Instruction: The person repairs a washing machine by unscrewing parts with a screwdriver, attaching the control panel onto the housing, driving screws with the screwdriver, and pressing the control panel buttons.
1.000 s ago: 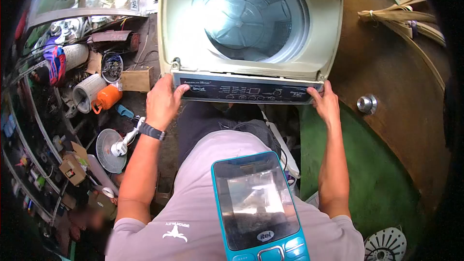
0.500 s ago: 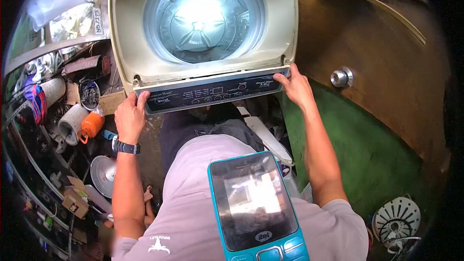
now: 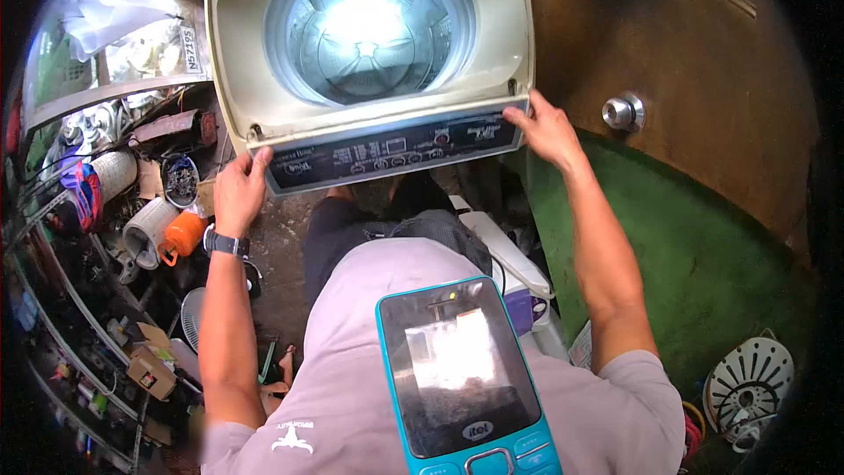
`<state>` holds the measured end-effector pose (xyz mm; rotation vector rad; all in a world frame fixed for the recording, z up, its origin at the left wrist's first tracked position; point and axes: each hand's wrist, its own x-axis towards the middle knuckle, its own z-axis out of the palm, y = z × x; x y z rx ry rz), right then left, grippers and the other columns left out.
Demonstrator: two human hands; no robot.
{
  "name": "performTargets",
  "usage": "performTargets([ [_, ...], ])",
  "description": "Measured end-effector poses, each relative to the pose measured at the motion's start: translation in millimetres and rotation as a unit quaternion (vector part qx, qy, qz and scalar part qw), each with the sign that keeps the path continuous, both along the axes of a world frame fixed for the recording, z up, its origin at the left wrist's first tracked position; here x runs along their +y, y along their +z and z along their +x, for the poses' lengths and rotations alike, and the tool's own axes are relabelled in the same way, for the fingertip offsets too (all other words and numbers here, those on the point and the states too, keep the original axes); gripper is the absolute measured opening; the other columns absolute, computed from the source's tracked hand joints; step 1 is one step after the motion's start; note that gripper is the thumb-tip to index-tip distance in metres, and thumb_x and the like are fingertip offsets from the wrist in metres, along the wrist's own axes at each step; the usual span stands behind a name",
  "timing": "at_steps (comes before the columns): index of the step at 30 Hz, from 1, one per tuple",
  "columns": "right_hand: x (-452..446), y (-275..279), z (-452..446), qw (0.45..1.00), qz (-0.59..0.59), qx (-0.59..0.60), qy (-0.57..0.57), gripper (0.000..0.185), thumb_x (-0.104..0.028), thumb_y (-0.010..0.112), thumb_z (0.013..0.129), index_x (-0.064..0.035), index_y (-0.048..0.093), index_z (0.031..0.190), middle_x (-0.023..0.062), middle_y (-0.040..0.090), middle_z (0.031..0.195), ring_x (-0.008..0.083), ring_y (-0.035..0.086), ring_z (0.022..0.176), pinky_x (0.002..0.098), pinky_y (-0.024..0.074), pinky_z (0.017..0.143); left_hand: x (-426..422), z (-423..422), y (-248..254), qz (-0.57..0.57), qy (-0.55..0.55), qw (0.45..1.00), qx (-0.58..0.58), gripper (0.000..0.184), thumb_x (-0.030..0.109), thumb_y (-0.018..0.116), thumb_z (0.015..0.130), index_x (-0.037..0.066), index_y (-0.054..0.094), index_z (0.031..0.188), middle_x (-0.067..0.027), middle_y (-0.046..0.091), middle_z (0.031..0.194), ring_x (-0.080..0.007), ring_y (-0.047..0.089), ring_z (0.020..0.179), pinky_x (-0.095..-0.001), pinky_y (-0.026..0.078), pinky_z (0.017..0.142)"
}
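Observation:
A top-loading washing machine (image 3: 224, 53) stands in front of me, its drum (image 3: 369, 44) lit brightly from within. Along its front edge runs a dark control panel (image 3: 396, 148) with buttons and a small display. My left hand (image 3: 237, 193) is closed round the panel's left end, thumb on the top face. At the opposite end my right hand (image 3: 547, 130) grips the panel's corner, thumb on top and the other fingers at the outer side. Whether the panel is loose from the machine I cannot tell. A turquoise keypad phone (image 3: 466, 369) is close below the camera, before my chest.
A metal pulley-like part (image 3: 622, 112) sits on the brown surface at right, beside a green sheet (image 3: 607, 202). Cluttered shelves fill the left side, with an orange container (image 3: 183, 234) and a cardboard box (image 3: 151, 373). Another person's foot (image 3: 288, 361) shows at lower left.
The view has shifted slightly. The panel and both hands appear a little higher, and more floor shows between panel and body. Both hands keep hold of the panel's ends.

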<state>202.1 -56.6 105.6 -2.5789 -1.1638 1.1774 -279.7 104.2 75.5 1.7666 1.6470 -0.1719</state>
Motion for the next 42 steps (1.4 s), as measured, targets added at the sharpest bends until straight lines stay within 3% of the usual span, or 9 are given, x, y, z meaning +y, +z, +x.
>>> performTargets([
  [7, -12.9, -17.0, -0.6, 0.997, 0.057, 0.022, -0.037, 0.051, -0.034, 0.078, 0.092, -0.0047, 0.060, 0.128, 0.0251, 0.073, 0.113, 0.0444, 0.070, 0.109, 0.0495, 0.0539, 0.090, -9.8, 7.2, -1.1, 0.051, 0.011, 0.999, -0.005, 0.061, 0.059, 0.059, 0.100, -0.001, 0.070, 0.091, -0.0290, 0.067, 0.082, -0.0503, 0.066, 0.083, -0.0533, 0.049, 0.071],
  [9, -20.1, -22.6, -2.0, 0.994, 0.106, 0.011, -0.012, 0.042, -0.021, 0.081, 0.090, -0.0008, 0.054, 0.115, 0.0099, 0.063, 0.078, 0.0201, 0.067, 0.063, 0.0366, 0.0547, 0.057, -10.8, 4.0, -3.9, 0.045, 0.018, 0.999, -0.020, 0.060, 0.059, 0.061, 0.099, 0.000, 0.068, 0.093, -0.0267, 0.069, 0.083, -0.0490, 0.066, 0.083, -0.0508, 0.049, 0.071],
  [16, -26.7, -28.6, -0.8, 0.992, 0.119, -0.027, 0.020, 0.044, -0.015, 0.082, 0.088, -0.0022, 0.051, 0.117, 0.0103, 0.062, 0.078, 0.0234, 0.067, 0.063, 0.0392, 0.0543, 0.061, -20.0, 3.5, 2.5, 0.077, -0.041, 0.996, -0.032, 0.050, 0.046, 0.076, 0.094, -0.002, 0.064, 0.097, -0.0199, 0.067, 0.078, -0.0357, 0.064, 0.071, -0.0437, 0.050, 0.067],
  [19, -30.6, -28.9, 1.8, 0.986, 0.161, -0.024, 0.024, 0.046, -0.018, 0.082, 0.088, -0.0024, 0.050, 0.118, 0.0133, 0.064, 0.078, 0.0251, 0.068, 0.064, 0.0420, 0.0541, 0.063, -21.2, 2.1, -2.6, 0.091, -0.040, 0.994, -0.044, 0.050, 0.045, 0.077, 0.093, -0.003, 0.062, 0.097, -0.0175, 0.068, 0.079, -0.0342, 0.065, 0.072, -0.0427, 0.050, 0.068],
  [21, -30.1, -25.0, 1.7, 0.992, 0.118, -0.027, 0.040, 0.054, -0.027, 0.082, 0.087, -0.0005, 0.051, 0.123, 0.0284, 0.070, 0.118, 0.0480, 0.064, 0.116, 0.0540, 0.0516, 0.094, -24.7, -0.1, -7.2, 0.120, -0.044, 0.989, -0.067, 0.050, 0.044, 0.077, 0.093, -0.003, 0.063, 0.097, -0.0163, 0.069, 0.081, -0.0307, 0.066, 0.071, -0.0409, 0.051, 0.068],
  [31, -27.5, -54.3, 4.6, 0.979, 0.113, -0.136, 0.100, 0.065, -0.044, 0.079, 0.090, -0.0034, 0.058, 0.136, 0.0275, 0.066, 0.130, 0.0455, 0.063, 0.124, 0.0533, 0.0517, 0.103, -8.2, -18.4, -23.4, 0.016, -0.033, 0.984, -0.173, 0.047, 0.043, 0.081, 0.091, -0.003, 0.068, 0.092, -0.0046, 0.065, 0.070, -0.0133, 0.061, 0.061, -0.0319, 0.055, 0.060],
  [32, -25.7, -60.2, 6.9, 0.966, 0.123, -0.191, 0.124, 0.092, -0.041, 0.084, 0.085, -0.0055, 0.038, 0.157, 0.0279, 0.072, 0.117, 0.0296, 0.074, 0.108, 0.0467, 0.0575, 0.093, -9.7, -16.1, -18.7, 0.033, -0.054, 0.990, -0.124, 0.047, 0.043, 0.082, 0.091, -0.003, 0.068, 0.092, -0.0051, 0.066, 0.070, -0.0133, 0.062, 0.061, -0.0318, 0.055, 0.060],
  [36, -6.7, -51.8, 9.3, 0.977, 0.139, -0.091, 0.132, 0.064, -0.055, 0.083, 0.080, 0.0053, 0.076, 0.100, 0.0236, 0.076, 0.093, 0.0339, 0.076, 0.083, 0.0444, 0.0614, 0.072, -4.9, -16.3, -11.5, 0.053, -0.104, 0.991, -0.064, 0.052, 0.049, 0.079, 0.091, -0.001, 0.067, 0.087, -0.0094, 0.069, 0.069, -0.0171, 0.068, 0.061, -0.0336, 0.055, 0.061],
  [42, -2.5, -29.1, -18.9, 0.996, -0.020, -0.079, -0.043, 0.068, -0.062, 0.070, 0.092, 0.0050, 0.076, 0.105, 0.0240, 0.076, 0.093, 0.0351, 0.076, 0.081, 0.0450, 0.0606, 0.071, 12.0, -18.3, -18.2, 0.064, -0.189, 0.980, -0.018, 0.064, 0.060, 0.065, 0.098, -0.001, 0.068, 0.079, -0.0117, 0.068, 0.064, -0.0225, 0.069, 0.060, -0.0365, 0.053, 0.061],
])
